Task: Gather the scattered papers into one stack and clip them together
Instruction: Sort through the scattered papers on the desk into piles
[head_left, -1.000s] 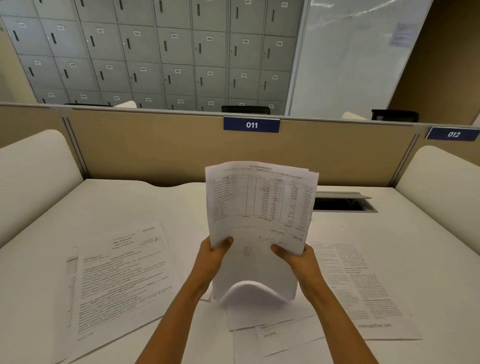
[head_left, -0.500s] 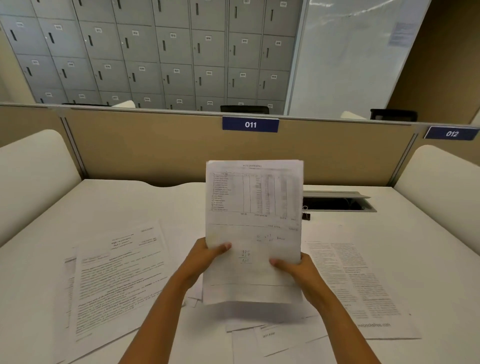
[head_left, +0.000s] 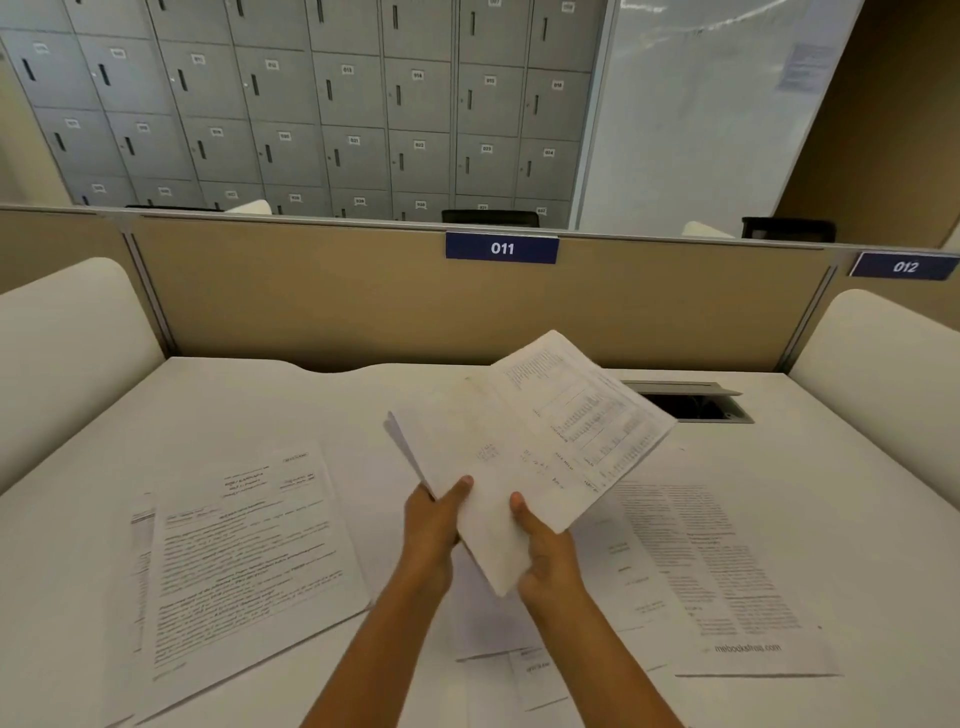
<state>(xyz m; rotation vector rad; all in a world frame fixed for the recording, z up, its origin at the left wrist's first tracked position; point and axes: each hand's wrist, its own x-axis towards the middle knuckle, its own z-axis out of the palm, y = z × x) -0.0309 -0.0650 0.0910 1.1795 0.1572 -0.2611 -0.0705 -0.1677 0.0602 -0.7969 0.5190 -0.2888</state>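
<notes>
My left hand (head_left: 431, 525) and right hand (head_left: 545, 556) hold the stack (head_left: 530, 447) mid-frame, fingers (head_left: 461, 487) pinching its near corner, tilted right above the tabletop (head_left: 260, 395). I'd loosen slightly, tap one edge down to square it, then collect the sheets (head_left: 244, 551) at lower left and right.

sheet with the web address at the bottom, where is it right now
The sheet lies flat on the right side of the white desk in the head view, just right of the right hand and nearer than the open cable hatch.

Left hand (head_left: 431, 530), right hand (head_left: 548, 558), gripping (thumbs atop)
</notes>
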